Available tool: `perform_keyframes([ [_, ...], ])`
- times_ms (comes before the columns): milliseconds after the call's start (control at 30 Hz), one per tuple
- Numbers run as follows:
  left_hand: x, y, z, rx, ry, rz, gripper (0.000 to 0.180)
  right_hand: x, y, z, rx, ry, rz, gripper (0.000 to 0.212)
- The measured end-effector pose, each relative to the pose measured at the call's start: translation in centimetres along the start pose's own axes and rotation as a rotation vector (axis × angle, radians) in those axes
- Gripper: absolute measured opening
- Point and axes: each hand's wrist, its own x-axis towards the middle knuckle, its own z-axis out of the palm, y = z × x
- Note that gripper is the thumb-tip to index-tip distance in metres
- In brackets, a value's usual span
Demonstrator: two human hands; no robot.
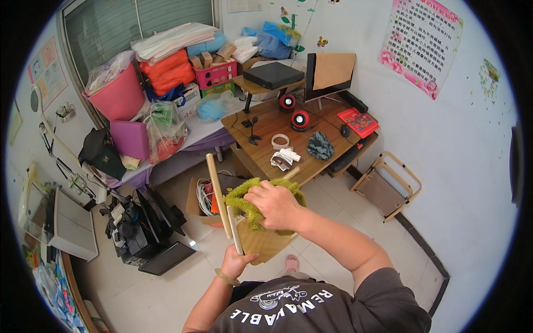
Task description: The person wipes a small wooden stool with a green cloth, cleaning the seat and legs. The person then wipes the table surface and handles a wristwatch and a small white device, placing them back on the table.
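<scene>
A light wooden stool (271,245) is held up in front of me, tilted, with pale round legs sticking out away from me. My left hand (240,262) grips it low on the near left side, at the edge by one leg. A fuzzy yellow-green cloth (244,194) is bunched among the legs. My right hand (273,204) is closed on this cloth, pressing it against the stool. Part of the stool is hidden behind the cloth and my right forearm.
Beyond the stool stands a brown desk (258,147) with a monitor, red speakers and a dark crumpled cloth. A folding chair (383,191) is at the right. An open box of cables (201,206) and a pile of black electronics (141,230) sit on the floor to the left.
</scene>
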Motion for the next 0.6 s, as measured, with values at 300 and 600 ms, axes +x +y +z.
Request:
perform_keyframes([
  [300,-0.7,0.4,0.2,-0.182,-0.047,-0.014,0.057,-0.3,3.8,-1.3,0.014,-0.026,0.069,0.033],
  [600,-0.4,0.0,-0.1,-0.229,-0.101,-0.066,0.066,-4.8,9.5,-2.5,0.055,0.002,0.312,0.034],
])
